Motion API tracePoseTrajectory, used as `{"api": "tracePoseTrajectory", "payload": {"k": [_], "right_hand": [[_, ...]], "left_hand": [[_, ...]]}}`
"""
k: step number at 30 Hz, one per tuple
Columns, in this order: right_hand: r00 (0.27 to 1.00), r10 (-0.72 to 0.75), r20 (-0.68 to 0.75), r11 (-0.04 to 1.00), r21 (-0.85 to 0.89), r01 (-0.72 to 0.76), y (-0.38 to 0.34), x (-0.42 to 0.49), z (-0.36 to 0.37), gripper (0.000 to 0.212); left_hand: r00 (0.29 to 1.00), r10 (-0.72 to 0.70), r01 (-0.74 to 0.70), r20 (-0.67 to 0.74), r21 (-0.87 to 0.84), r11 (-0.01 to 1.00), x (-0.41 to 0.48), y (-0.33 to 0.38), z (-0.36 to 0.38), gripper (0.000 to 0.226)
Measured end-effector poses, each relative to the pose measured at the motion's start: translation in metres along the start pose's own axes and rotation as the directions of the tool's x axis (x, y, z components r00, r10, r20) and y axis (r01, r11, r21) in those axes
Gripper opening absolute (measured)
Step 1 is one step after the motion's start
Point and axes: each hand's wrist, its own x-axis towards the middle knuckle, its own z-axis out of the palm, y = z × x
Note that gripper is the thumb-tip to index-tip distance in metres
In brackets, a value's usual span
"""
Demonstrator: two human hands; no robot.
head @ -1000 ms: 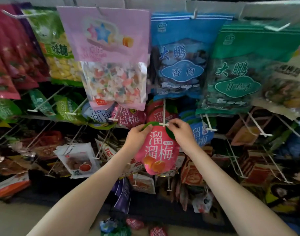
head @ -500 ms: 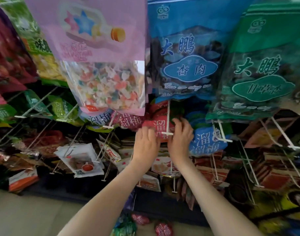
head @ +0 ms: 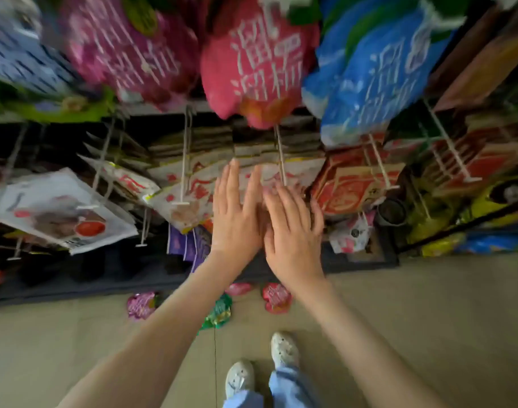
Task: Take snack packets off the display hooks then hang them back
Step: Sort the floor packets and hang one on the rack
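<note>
Red packet above white hook

Both bare forearms reach forward, the left from 7 o'clock and the right from 5 o'clock, meeting near the centre. The left hand and right hand lie side by side and touching, backs toward the camera. Their fingers are straight and point toward 12 o'clock, the right's slightly spread.
</note>
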Motion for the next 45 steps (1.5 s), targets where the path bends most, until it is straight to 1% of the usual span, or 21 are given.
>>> {"api": "tracePoseTrajectory", "payload": {"k": [3, 5, 7, 10, 12, 15, 17, 18, 20, 22, 25, 27, 29, 30, 32, 33, 36, 37, 39, 42, 45], "right_hand": [[0.967, 0.151, 0.206, 0.988, 0.012, -0.157, 0.030, -0.101, 0.053, 0.057], [0.899, 0.270, 0.344, 0.961, -0.037, -0.274, 0.053, -0.163, 0.087, 0.059], [0.829, 0.360, 0.429, 0.929, -0.085, -0.360, 0.075, -0.218, 0.117, 0.061], [0.683, 0.477, 0.553, 0.865, -0.155, -0.478, 0.108, -0.288, 0.158, 0.077], [0.598, 0.534, 0.598, 0.822, -0.204, -0.532, 0.128, -0.325, 0.184, 0.080], [0.491, 0.585, 0.646, 0.755, -0.213, -0.620, 0.159, -0.373, 0.228, 0.076], [0.382, 0.584, 0.716, 0.671, -0.160, -0.724, 0.181, -0.401, 0.262, 0.068], [0.313, 0.573, 0.757, 0.608, -0.137, -0.782, 0.191, -0.412, 0.278, 0.064], [0.186, 0.545, 0.817, 0.492, -0.132, -0.861, 0.207, -0.433, 0.309, 0.062], [0.138, 0.534, 0.834, 0.428, -0.126, -0.895, 0.223, -0.450, 0.336, 0.067], [0.113, 0.540, 0.834, 0.351, -0.102, -0.931, 0.244, -0.470, 0.380, 0.074], [0.105, 0.550, 0.828, 0.277, -0.062, -0.959, 0.256, -0.478, 0.411, 0.082], [0.126, 0.568, 0.813, 0.205, 0.008, -0.979, 0.263, -0.475, 0.434, 0.096], [0.142, 0.563, 0.814, 0.165, 0.057, -0.985, 0.268, -0.473, 0.450, 0.104], [0.124, 0.521, 0.845, -0.016, 0.155, -0.988, 0.274, -0.461, 0.472, 0.112], [0.120, 0.498, 0.859, -0.076, 0.181, -0.981, 0.275, -0.455, 0.480, 0.108], [0.152, 0.480, 0.864, -0.024, 0.186, -0.982, 0.268, -0.451, 0.483, 0.067], [0.131, 0.464, 0.876, -0.032, 0.164, -0.986, 0.263, -0.453, 0.476, 0.054], [0.074, 0.454, 0.888, -0.079, 0.123, -0.989, 0.252, -0.457, 0.452, 0.040], [0.000, 0.558, 0.830, -0.172, 0.116, -0.978, 0.233, -0.455, 0.389, 0.030], [-0.076, 0.543, 0.836, -0.152, 0.009, -0.988, 0.200, -0.434, 0.314, 0.026]], "left_hand": [[0.995, -0.012, 0.019, 0.094, -0.068, 0.998, -0.102, -0.009, 0.040, 0.052], [0.972, -0.034, 0.055, 0.234, -0.083, 0.995, -0.171, -0.019, 0.070, 0.048], [0.913, -0.045, 0.076, 0.405, -0.060, 0.995, -0.232, -0.030, 0.101, 0.049], [0.768, 0.011, 0.039, 0.641, -0.064, 0.997, -0.301, -0.042, 0.147, 0.058], [0.665, 0.064, -0.029, 0.744, -0.060, 0.998, -0.338, -0.047, 0.178, 0.060], [0.506, 0.048, -0.063, 0.861, -0.019, 0.998, -0.384, -0.053, 0.227, 0.062], [0.392, 0.005, -0.071, 0.920, 0.025, 0.997, -0.407, -0.057, 0.265, 0.072], [0.363, -0.001, -0.089, 0.932, 0.036, 0.995, -0.415, -0.057, 0.284, 0.080], [0.363, -0.060, -0.075, 0.930, 0.094, 0.993, -0.432, -0.062, 0.316, 0.090], [0.340, -0.094, -0.091, 0.936, 0.132, 0.987, -0.453, -0.072, 0.351, 0.076], [0.388, -0.194, 0.077, 0.901, 0.178, 0.981, -0.471, -0.086, 0.400, 0.065], [0.373, -0.281, 0.253, 0.884, 0.195, 0.948, -0.479, -0.096, 0.430, 0.064], [0.364, -0.299, 0.407, 0.882, 0.138, 0.903, -0.483, -0.105, 0.450, 0.065], [0.385, -0.284, 0.470, 0.878, 0.077, 0.879, -0.486, -0.109, 0.461, 0.064], [0.448, -0.266, 0.550, 0.853, -0.029, 0.835, -0.488, -0.115, 0.473, 0.057], [0.472, -0.277, 0.570, 0.837, -0.051, 0.820, -0.489, -0.117, 0.477, 0.053], [0.510, -0.368, 0.634, 0.777, -0.050, 0.772, -0.487, -0.118, 0.476, 0.041], [0.490, -0.421, 0.679, 0.763, -0.031, 0.734, -0.486, -0.116, 0.469, 0.037], [0.451, -0.460, 0.739, 0.765, -0.030, 0.673, -0.481, -0.104, 0.447, 0.033], [0.411, -0.394, 0.788, 0.822, -0.103, 0.607, -0.465, -0.075, 0.391, 0.031], [0.333, -0.394, 0.882, 0.856, -0.136, 0.451, -0.438, -0.055, 0.325, 0.024]]}}
